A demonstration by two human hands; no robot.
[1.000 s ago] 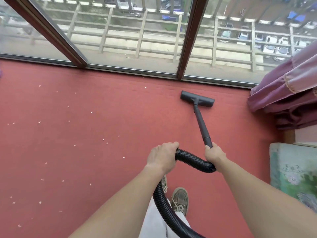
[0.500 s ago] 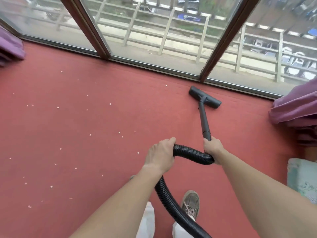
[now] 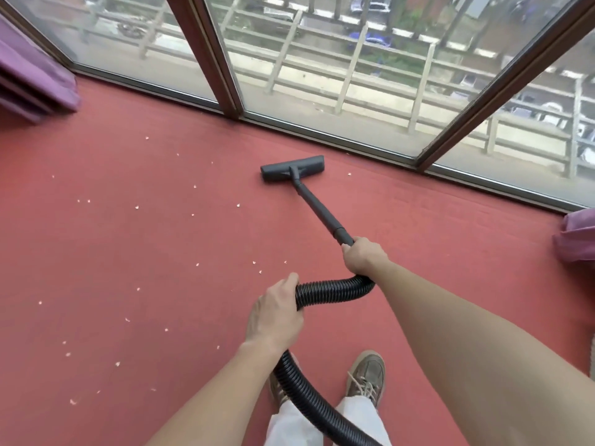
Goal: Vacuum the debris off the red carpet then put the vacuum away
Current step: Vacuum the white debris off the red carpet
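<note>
Where the red carpet point(image 3: 418, 220) meets the window point(image 3: 322, 75), one dark floor nozzle point(image 3: 292, 167) is seen lying flat on the pile, just short of the sill. One rigid wand point(image 3: 317, 207) is joined to its middle and slopes back to the right hand point(image 3: 363, 255), which is closed around the wand's upper end. One black ribbed hose point(image 3: 335, 289) curves from that hand to the left hand point(image 3: 275, 313), which is closed around it; from there the hose runs down between the feet and out of view. The vacuum body is not in view.

Debris point(image 3: 137, 207) is recorded as pale flecks, mostly left of the nozzle and hands: roughly two dozen are counted, the exact count being uncertain because some are too small to tell. One fleck point(image 3: 349, 174) lies right of the nozzle, near the sill.

Two shoes are noted, the right shoe point(image 3: 367, 376) fully seen, the left one largely hidden by the hose. Three glass panes are divided by two brown frame posts point(image 3: 212, 53). Purple curtains are observed at both edges, one at the left point(image 3: 35, 78), one at the right point(image 3: 578, 236).
</note>
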